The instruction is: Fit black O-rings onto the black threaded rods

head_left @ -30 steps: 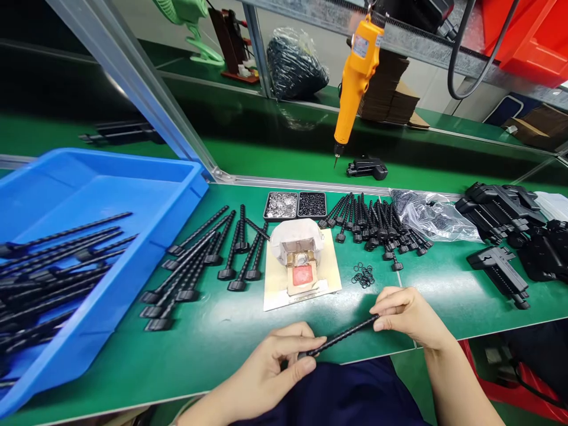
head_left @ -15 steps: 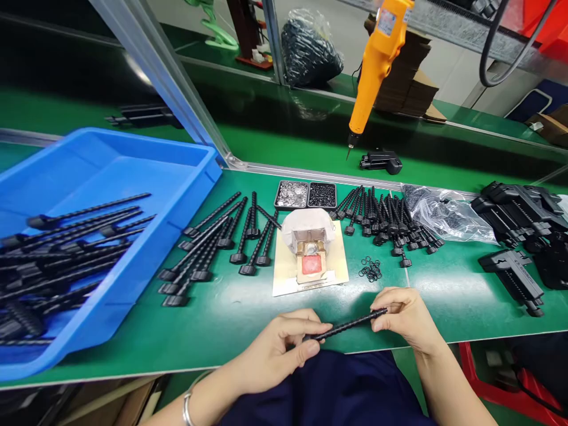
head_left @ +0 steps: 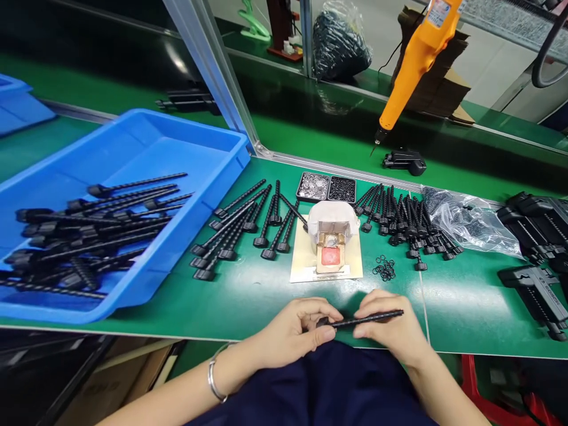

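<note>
Open green strip of bench (head_left: 252,296) below the fixture (head_left: 331,236), blue tray (head_left: 186,155) walling its left end.

There's just the one camera, up on the worker's head, looking forward and steeply down over the green workbench (head_left: 261,302). It's close in: the lap (head_left: 310,390) fills the bottom middle, and the left hand (head_left: 306,331), right hand (head_left: 390,325) and black spiral rod (head_left: 377,318) sit below centre, seen from above. The view is wide, taking in the blue bin (head_left: 199,155) on the left and reaching past the metal rail (head_left: 328,168) to the plastic bag (head_left: 341,44) farther back. The top edge crops the orange electric screwdriver (head_left: 415,68), and the rail slants down rightward.
</note>
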### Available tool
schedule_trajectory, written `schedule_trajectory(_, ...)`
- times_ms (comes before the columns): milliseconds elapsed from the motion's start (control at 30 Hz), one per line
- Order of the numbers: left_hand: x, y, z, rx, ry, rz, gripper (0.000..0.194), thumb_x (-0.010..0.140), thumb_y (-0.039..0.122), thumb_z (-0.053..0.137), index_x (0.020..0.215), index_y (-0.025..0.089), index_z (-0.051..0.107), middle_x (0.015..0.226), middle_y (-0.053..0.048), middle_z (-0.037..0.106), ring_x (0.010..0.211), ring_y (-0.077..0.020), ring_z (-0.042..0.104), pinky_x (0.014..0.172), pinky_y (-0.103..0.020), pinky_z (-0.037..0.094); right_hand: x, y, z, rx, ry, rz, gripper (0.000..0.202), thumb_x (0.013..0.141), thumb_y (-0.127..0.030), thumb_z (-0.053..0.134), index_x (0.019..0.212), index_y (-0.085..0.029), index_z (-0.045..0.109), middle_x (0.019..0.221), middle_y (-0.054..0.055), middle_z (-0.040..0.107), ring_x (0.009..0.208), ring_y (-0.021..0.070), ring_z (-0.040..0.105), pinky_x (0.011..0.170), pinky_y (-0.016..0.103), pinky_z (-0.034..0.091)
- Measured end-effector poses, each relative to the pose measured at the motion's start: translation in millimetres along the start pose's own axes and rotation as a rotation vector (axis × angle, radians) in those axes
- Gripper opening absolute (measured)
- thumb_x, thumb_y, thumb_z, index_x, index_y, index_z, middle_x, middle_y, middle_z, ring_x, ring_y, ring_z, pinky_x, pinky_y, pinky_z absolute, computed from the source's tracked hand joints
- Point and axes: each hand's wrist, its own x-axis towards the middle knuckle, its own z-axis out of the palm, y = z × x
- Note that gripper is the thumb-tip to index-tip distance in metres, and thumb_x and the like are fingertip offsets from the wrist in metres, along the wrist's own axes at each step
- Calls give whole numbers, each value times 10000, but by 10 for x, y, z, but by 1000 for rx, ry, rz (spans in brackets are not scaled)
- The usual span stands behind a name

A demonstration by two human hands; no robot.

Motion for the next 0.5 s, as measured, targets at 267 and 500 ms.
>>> schedule_trajectory(267, -12, -50, 17, -270, -22, -13, 471, 744, 496, 785, 982, 152, 568, 676, 48, 568, 489, -54, 522, 471, -167, 476, 32, -20, 50, 98, -13, 42, 168, 674, -265, 865, 825, -238, 797, 803, 33, 698, 670, 147, 662, 594, 234, 552)
schedule_trajectory(500, -12, -69, 57, -343, 76, -25, 518, 608, 321, 898, 955, 184, 538, 733, 24, 679, 533, -115, 652, 497, -205, 526, 24, -4, 307, -28, -34, -44, 117, 704, -296, 855, 804, -263, 802, 743, 24, 721, 647, 153, 669, 589, 237, 557)
